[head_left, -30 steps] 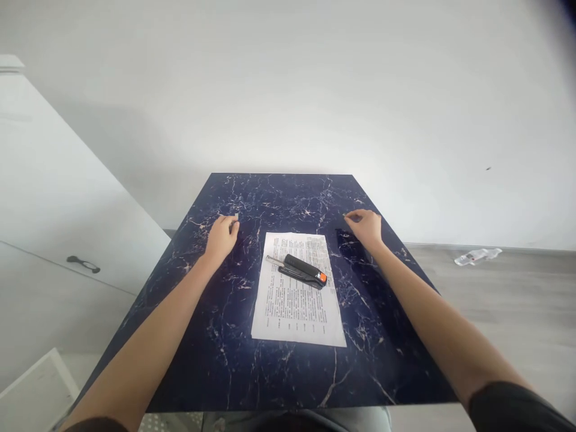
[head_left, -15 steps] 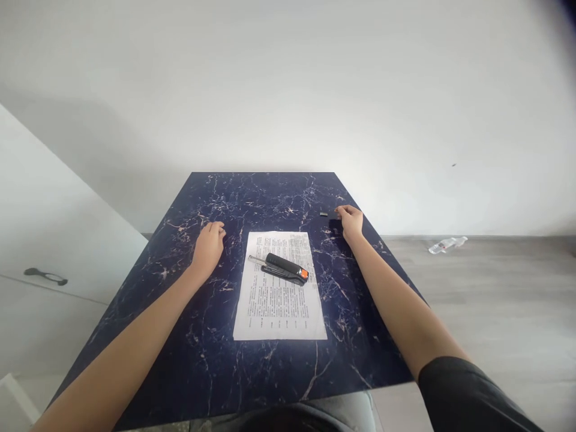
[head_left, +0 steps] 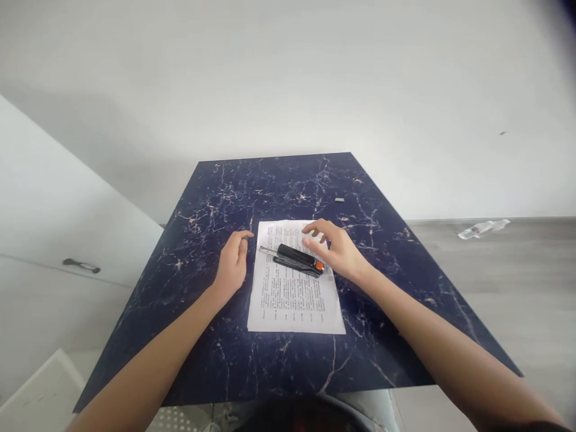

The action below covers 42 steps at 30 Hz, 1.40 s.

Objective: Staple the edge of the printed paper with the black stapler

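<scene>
A black stapler (head_left: 297, 260) with an orange end lies at a slant on a sheet of printed paper (head_left: 294, 324), its metal slide sticking out to the left. My right hand (head_left: 335, 245) hovers over the paper's upper right part, just above the stapler. Its thumb and fingers are apart, and nothing shows between them. To the left of the paper's edge is my left hand (head_left: 233, 259), fingers loosely curved and thumb apart, holding nothing that I can see. Farther back on the right lies a small grey strip, like a row of staples (head_left: 339, 200).
The dark blue marbled table (head_left: 252, 180) stands close to a white wall (head_left: 288, 78). On the left is a white cabinet with a dark handle (head_left: 81, 265). A crumpled clear plastic wrapper (head_left: 483, 228) lies on the floor at the right.
My right hand has come from the table's right edge inward to the paper, and its pinched fingers have opened. My left hand has moved right, nearer the paper. The view has shifted slightly.
</scene>
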### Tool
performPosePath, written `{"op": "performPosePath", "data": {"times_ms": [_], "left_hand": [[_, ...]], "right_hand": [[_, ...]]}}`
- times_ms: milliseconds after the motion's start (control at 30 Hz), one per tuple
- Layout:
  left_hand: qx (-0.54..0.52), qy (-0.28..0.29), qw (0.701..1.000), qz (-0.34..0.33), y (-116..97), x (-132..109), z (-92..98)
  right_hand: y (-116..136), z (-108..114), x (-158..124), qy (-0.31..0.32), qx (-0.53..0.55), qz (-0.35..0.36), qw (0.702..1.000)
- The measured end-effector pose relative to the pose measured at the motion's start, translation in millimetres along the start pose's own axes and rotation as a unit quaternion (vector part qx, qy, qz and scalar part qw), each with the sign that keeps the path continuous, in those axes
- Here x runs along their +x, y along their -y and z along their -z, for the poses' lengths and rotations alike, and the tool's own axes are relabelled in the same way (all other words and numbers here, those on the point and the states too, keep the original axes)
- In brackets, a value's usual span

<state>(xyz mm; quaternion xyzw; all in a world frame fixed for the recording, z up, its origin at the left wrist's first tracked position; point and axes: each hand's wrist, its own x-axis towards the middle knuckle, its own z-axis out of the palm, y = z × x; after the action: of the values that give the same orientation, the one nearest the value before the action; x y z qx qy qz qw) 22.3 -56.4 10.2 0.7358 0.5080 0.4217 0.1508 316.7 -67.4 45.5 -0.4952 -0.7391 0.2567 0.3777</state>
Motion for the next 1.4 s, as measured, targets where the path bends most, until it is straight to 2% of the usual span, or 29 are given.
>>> {"op": "performPosePath", "data": {"times_ms": [100, 200, 333, 500, 767, 1000, 1167, 1300, 1400], "left_hand": [[-0.02, 0.032, 0.999, -0.037, -3.7, -2.2, 1.9], [-0.036, 0.042, 0.996, -0.074, -4.1, -3.9, 4.0], [-0.014, 0.036, 0.995, -0.096, -3.8, -7.3, 1.7], [-0.034, 0.128, 0.982, -0.137, -2.3, -11.3, -4.8], [-0.065, 0.2, 0.971, -0.11, 4.9, -11.6, 1.1], [-0.079, 0.228, 0.968, -0.071, 1.7, -10.9, 6.1], [-0.075, 0.229, 0.97, -0.039, -2.0, -11.1, 6.1], [-0.065, 0.235, 0.969, -0.043, -1.0, -11.7, 6.5], [-0.071, 0.265, 0.96, -0.054, 2.4, -7.4, 13.6]], "right_hand": [[16.5, -13.3, -15.2, 0.08, -0.074, 0.05, 0.993], [9.6, -24.8, -22.8, 0.107, -0.106, 0.04, 0.988], [-2.6, -30.4, -24.7, 0.126, -0.065, 0.068, 0.988], [-0.9, -32.6, -26.0, 0.147, -0.02, 0.093, 0.985], [-6.5, -31.8, -25.4, 0.16, -0.01, 0.099, 0.982], [-5.9, -30.5, -23.5, 0.158, -0.007, 0.113, 0.981], [-4.6, -30.7, -23.6, 0.161, -0.001, 0.109, 0.981], [-4.1, -30.6, -23.5, 0.159, -0.002, 0.111, 0.981], [-3.7, -28.6, -22.3, 0.158, 0.0, 0.112, 0.981]]}}
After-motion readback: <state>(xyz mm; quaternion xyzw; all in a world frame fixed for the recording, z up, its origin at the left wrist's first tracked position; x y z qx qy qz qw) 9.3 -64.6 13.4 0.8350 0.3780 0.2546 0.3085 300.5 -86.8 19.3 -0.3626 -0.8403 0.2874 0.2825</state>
